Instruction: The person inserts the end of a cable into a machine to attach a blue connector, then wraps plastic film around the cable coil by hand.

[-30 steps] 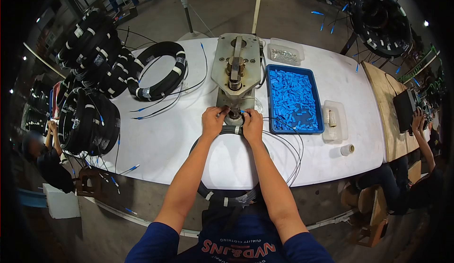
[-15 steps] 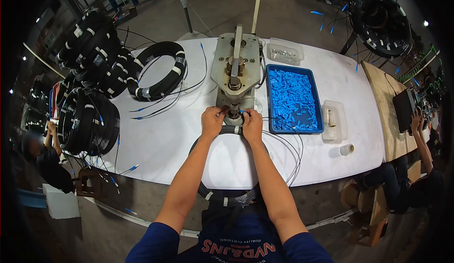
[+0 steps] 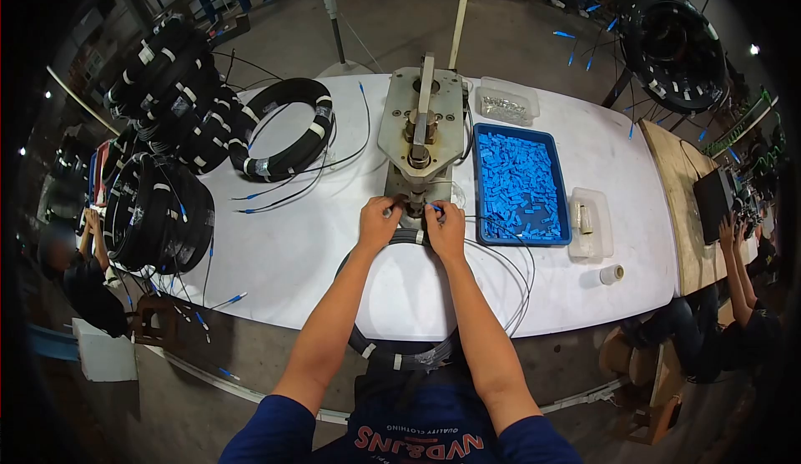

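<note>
A metal press (image 3: 423,122) with a long lever stands on the table in front of me, its lower tip between my two hands. My right hand (image 3: 446,229) pinches a small blue connector (image 3: 435,208) just right of that tip, and a thin black cable (image 3: 501,219) runs off to the right from there. On the other side, my left hand (image 3: 380,220) has its fingers pressed together close to the press; what they hold is hidden. A coil of black cable (image 3: 409,236) lies beneath my wrists and hangs over the table's front edge toward my body.
To the right are a blue tray (image 3: 570,214) of blue connector parts, a clear box of small metal parts (image 3: 507,101), another clear box (image 3: 597,239) and a white roll (image 3: 612,274). Cable coils (image 3: 158,214) are stacked left. Co-workers' hands (image 3: 93,222) show at both sides.
The whole view has shifted slightly, so the press and table appear a little lower and farther right. Both hands stay beside the press tip, with only small finger movements.
</note>
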`<act>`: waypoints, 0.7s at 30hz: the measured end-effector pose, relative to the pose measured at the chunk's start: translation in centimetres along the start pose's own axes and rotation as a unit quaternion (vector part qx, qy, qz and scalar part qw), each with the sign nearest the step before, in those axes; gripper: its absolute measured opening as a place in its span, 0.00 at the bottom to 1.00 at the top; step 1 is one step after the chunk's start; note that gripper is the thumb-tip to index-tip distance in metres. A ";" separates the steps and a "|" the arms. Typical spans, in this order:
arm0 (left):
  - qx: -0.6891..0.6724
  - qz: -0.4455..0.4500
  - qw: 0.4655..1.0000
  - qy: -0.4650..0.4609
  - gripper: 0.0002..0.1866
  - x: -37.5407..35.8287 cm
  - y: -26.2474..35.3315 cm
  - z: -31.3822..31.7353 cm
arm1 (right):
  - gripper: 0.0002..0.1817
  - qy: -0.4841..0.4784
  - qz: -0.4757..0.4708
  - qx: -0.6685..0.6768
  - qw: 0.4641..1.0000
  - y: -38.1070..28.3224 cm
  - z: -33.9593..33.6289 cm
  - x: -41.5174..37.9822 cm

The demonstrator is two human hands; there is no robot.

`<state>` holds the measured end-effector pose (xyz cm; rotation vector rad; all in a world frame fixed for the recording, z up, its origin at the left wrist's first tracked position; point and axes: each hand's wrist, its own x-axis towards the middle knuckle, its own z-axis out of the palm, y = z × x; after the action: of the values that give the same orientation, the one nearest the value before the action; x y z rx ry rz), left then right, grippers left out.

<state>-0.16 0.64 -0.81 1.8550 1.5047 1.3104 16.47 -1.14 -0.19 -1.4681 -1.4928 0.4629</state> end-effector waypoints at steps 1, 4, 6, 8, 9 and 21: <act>0.000 -0.008 1.000 -0.002 0.11 0.0 0.0 0.0 | 0.09 -0.003 0.007 -0.002 1.000 -0.2 -0.1 0.0; 0.000 -0.040 0.999 -0.013 0.11 0.0 0.3 -0.2 | 0.10 -0.001 0.006 -0.006 1.000 0.1 0.1 0.0; -0.001 -0.064 0.998 -0.022 0.11 0.1 0.4 -0.3 | 0.10 0.005 -0.002 -0.007 1.000 0.3 0.2 0.1; -0.010 -0.072 0.997 -0.021 0.11 0.1 0.5 -0.2 | 0.10 0.004 -0.001 0.001 1.000 0.4 0.2 0.0; -0.010 -0.072 0.997 -0.020 0.11 0.1 0.5 -0.1 | 0.10 0.003 -0.002 0.000 1.000 0.5 0.3 0.0; 0.004 -0.032 0.999 -0.002 0.10 -0.1 -0.2 0.1 | 0.08 -0.005 -0.001 -0.004 1.000 0.3 0.1 0.0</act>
<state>-0.16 0.64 -1.03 1.7983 1.5561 1.2712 16.55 -1.07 -0.47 -1.4727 -1.5046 0.4646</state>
